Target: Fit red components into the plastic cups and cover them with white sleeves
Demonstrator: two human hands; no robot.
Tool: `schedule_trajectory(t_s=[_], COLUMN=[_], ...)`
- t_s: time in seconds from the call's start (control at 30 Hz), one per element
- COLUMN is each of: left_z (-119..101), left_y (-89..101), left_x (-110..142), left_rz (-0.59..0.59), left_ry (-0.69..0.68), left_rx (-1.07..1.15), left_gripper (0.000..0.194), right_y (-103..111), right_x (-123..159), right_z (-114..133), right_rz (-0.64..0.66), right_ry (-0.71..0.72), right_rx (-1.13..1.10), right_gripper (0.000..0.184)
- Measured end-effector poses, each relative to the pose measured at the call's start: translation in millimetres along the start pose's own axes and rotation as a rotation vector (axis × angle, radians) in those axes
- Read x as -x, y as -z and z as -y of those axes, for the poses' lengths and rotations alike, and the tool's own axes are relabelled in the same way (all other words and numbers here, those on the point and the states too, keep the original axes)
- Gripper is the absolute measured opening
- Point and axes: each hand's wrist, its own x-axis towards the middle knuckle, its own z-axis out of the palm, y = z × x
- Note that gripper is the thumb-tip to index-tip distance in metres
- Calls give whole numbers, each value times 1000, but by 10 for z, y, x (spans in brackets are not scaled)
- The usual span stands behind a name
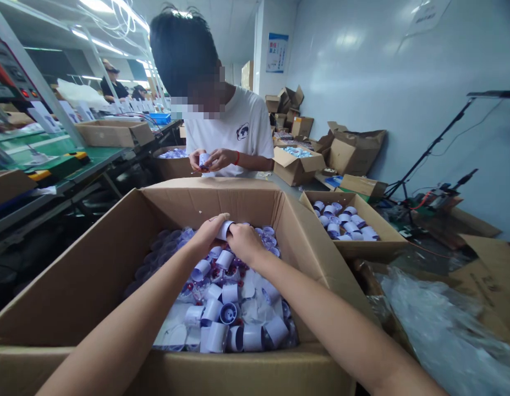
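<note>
My left hand (pixel 212 230) is wrapped round a white plastic cylinder (pixel 224 230), held tilted above a large cardboard box (pixel 89 247). My right hand (pixel 245 242) is closed at the cylinder's dark open end, its fingertips hidden there. Below both hands, the box holds many similar white cylinders (pixel 217 336), lying at various angles. One cylinder (pixel 229 313) shows its purple inside with a round hub. Clear round plastic pieces (pixel 268 231) lie toward the far side, and reddish parts show among the cylinders.
Across the box a person in a white shirt (pixel 250 124) handles a similar cylinder (pixel 203 160). A smaller carton (pixel 387 234) of cylinders stands at right, near clear plastic bags (pixel 428 324) and a black stand (pixel 434 140). A green workbench (pixel 102 157) runs along the left.
</note>
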Motion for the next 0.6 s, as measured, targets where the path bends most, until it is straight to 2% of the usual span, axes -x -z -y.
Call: schedule_trajectory(t_s=[0.1,0.2,0.37,0.5,0.6], left_z=[-8,17,24,7,16], left_y=[43,78,55,43,51], left_x=[-27,-50,-28,-10,-8], left_rz=[-8,-74,-64,-61,-71], left_ry=[98,161,83,90,122], left_rx=[-19,-47,1,14,12], left_gripper=[22,23,19,20,20], right_y=[-36,-81,-42,22,-14], right_x=[-3,5,26,21,7], right_z=[9,35,41,1,-34], right_rz=[12,33,-20,-10,23], right_ry=[40,43,-50,54,87], right_rx=[4,-11,1,48,84], right_gripper=[31,31,29,26,26])
